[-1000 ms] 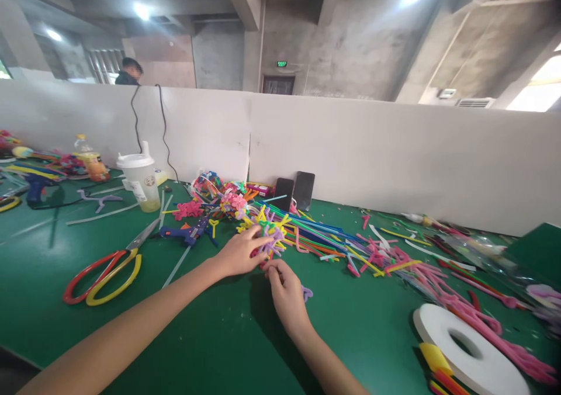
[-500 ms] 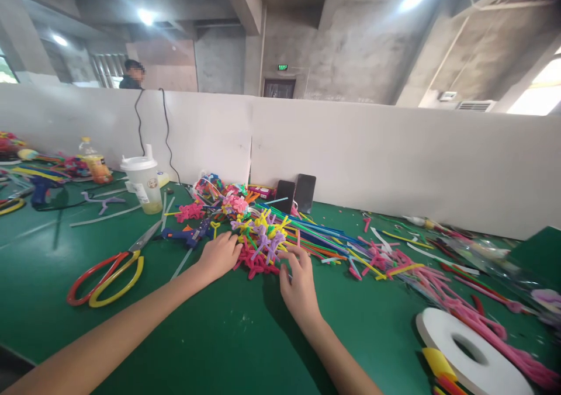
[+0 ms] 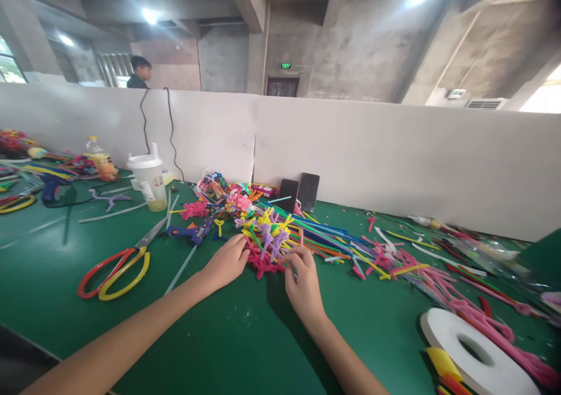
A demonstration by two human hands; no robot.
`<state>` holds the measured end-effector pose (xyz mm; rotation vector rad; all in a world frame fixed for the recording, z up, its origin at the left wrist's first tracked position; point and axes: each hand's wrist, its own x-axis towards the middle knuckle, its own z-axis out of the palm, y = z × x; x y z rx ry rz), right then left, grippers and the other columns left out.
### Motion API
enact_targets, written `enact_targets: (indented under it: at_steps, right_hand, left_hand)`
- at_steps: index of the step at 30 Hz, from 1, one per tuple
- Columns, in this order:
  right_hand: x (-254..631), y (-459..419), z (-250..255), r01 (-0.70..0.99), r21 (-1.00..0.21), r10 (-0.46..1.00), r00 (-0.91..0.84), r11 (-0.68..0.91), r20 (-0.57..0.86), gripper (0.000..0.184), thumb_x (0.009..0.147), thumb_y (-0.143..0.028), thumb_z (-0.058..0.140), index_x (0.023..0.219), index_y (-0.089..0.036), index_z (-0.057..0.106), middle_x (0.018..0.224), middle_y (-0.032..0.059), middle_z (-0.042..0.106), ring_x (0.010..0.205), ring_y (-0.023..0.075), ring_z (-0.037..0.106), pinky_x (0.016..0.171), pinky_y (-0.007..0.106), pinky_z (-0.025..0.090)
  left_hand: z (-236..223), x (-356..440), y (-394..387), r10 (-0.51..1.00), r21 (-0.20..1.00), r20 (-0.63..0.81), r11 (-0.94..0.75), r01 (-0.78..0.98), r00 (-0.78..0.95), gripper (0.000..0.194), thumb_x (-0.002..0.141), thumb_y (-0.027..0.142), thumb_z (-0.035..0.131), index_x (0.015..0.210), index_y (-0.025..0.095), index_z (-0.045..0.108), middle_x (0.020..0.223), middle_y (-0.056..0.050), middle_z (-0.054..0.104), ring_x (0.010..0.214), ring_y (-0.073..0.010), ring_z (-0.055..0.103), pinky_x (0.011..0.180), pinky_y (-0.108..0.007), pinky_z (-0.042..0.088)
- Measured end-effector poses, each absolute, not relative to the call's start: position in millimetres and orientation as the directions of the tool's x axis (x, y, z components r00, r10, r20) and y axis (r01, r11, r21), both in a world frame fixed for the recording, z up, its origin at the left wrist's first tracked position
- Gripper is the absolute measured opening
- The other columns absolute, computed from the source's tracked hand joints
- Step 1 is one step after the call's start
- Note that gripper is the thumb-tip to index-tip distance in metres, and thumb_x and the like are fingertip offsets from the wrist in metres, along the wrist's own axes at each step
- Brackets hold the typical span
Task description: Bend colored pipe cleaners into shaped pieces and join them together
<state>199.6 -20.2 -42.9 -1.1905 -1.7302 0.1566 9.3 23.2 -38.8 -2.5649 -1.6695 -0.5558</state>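
A bunch of bent pipe cleaners (image 3: 268, 237) in yellow, purple and pink sits between my hands on the green table. My left hand (image 3: 227, 260) grips its left side, the fingertips partly hidden against the pink pieces (image 3: 262, 264). At the right edge, my right hand (image 3: 303, 275) has its fingers curled in a pinch on the bunch; exactly which strand they hold is not visible. Left of the bunch lie a blue glue gun (image 3: 193, 231) and a small yellow bent piece (image 3: 219, 227).
Scissors (image 3: 118, 272) with red and yellow handles lie at the left, near a lidded cup (image 3: 149, 184). Two phones (image 3: 308, 191) lean against the white partition (image 3: 394, 161). Loose pipe cleaners (image 3: 381, 255) spread rightward, with a white tape roll (image 3: 475, 351) at the front right.
The whole view has shifted slightly, moving the scene a little to the right. Both hands stay at the bunch, with the left hand's fingers slightly lower against its side.
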Motion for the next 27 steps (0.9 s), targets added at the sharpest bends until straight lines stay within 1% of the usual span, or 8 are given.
enact_targets:
  at_steps: [4, 7, 11, 17, 20, 23, 25, 27]
  right_hand:
    - [200, -21, -42, 0.629, -0.587, 0.769, -0.026, 0.509, 0.638, 0.023, 0.07, -0.002, 0.036, 0.073, -0.019, 0.052, 0.092, 0.0071, 0.046, 0.092, 0.0208, 0.045, 0.078, 0.037, 0.039]
    - [200, -21, -42, 0.627, -0.595, 0.776, -0.025, 0.503, 0.63, 0.023, 0.071, -0.003, 0.036, 0.073, -0.019, 0.051, 0.091, 0.0066, 0.046, 0.09, 0.0202, 0.045, 0.078, 0.036, 0.039]
    - [200, -22, -41, 0.623, -0.611, 0.79, -0.019, 0.488, 0.612, 0.023, 0.071, -0.002, 0.036, 0.072, -0.019, 0.051, 0.089, 0.0063, 0.047, 0.088, 0.0192, 0.046, 0.078, 0.034, 0.039]
    - [200, -22, -40, 0.65, -0.592, 0.796, -0.032, 0.476, 0.605, 0.023, 0.073, -0.004, 0.035, 0.073, -0.019, 0.052, 0.086, 0.0064, 0.049, 0.084, 0.0185, 0.048, 0.076, 0.033, 0.041]
    - [198, -23, -40, 0.699, -0.513, 0.78, -0.101, 0.498, 0.618, 0.025, 0.075, -0.008, 0.038, 0.091, -0.019, 0.052, 0.1, 0.0085, 0.05, 0.096, 0.0204, 0.046, 0.083, 0.036, 0.039]
    - [196, -24, -44, 0.772, -0.363, 0.773, -0.248, 0.522, 0.584, 0.037, 0.075, -0.016, 0.044, 0.112, -0.02, 0.044, 0.118, 0.0103, 0.044, 0.109, 0.0249, 0.039, 0.089, 0.042, 0.035]
    - [198, -22, -48, 0.817, -0.288, 0.785, -0.284, 0.499, 0.551, 0.038, 0.075, -0.017, 0.045, 0.113, -0.021, 0.044, 0.12, 0.0109, 0.044, 0.109, 0.027, 0.04, 0.087, 0.044, 0.036]
    - [203, -18, -50, 0.85, -0.269, 0.794, -0.248, 0.453, 0.555, 0.033, 0.076, -0.015, 0.042, 0.108, -0.02, 0.047, 0.116, 0.0115, 0.047, 0.106, 0.026, 0.044, 0.084, 0.042, 0.038]
  left_hand:
    - [-40, 1, 33, 0.891, 0.16, 0.364, -0.348, 0.924, 0.272, 0.046, 0.084, 0.033, 0.031, 0.114, -0.001, 0.042, 0.123, -0.026, 0.039, 0.119, -0.0321, 0.03, 0.095, -0.047, 0.025]
    - [-48, -1, 37, 0.898, 0.168, 0.35, -0.341, 0.925, 0.268, 0.051, 0.082, 0.036, 0.035, 0.108, -0.006, 0.045, 0.116, -0.031, 0.044, 0.116, -0.0375, 0.032, 0.091, -0.051, 0.028]
    - [-48, 12, 30, 0.869, 0.192, 0.326, -0.447, 0.874, 0.373, 0.042, 0.084, 0.033, 0.032, 0.105, 0.002, 0.05, 0.114, -0.022, 0.05, 0.114, -0.0288, 0.038, 0.093, -0.041, 0.031]
    - [-28, 35, 20, 0.805, 0.255, 0.331, -0.579, 0.774, 0.492, 0.029, 0.086, 0.023, 0.028, 0.101, 0.017, 0.053, 0.104, -0.004, 0.058, 0.099, -0.0128, 0.052, 0.084, -0.022, 0.042]
    - [-25, 31, 24, 0.815, 0.261, 0.365, -0.554, 0.791, 0.45, 0.03, 0.084, 0.015, 0.028, 0.103, 0.016, 0.051, 0.107, -0.006, 0.055, 0.104, -0.015, 0.048, 0.089, -0.027, 0.038]
    - [-31, 20, 30, 0.836, 0.249, 0.368, -0.51, 0.823, 0.407, 0.036, 0.078, 0.007, 0.031, 0.11, 0.015, 0.047, 0.113, -0.01, 0.05, 0.109, -0.0201, 0.044, 0.089, -0.033, 0.038]
    - [-35, 13, 32, 0.844, 0.238, 0.353, -0.497, 0.834, 0.403, 0.04, 0.075, 0.003, 0.033, 0.111, 0.015, 0.047, 0.112, -0.01, 0.05, 0.106, -0.021, 0.046, 0.085, -0.033, 0.041]
    - [-35, 9, 31, 0.847, 0.229, 0.35, -0.491, 0.84, 0.4, 0.038, 0.075, 0.004, 0.034, 0.107, 0.016, 0.049, 0.109, -0.01, 0.051, 0.102, -0.0217, 0.048, 0.081, -0.033, 0.042]
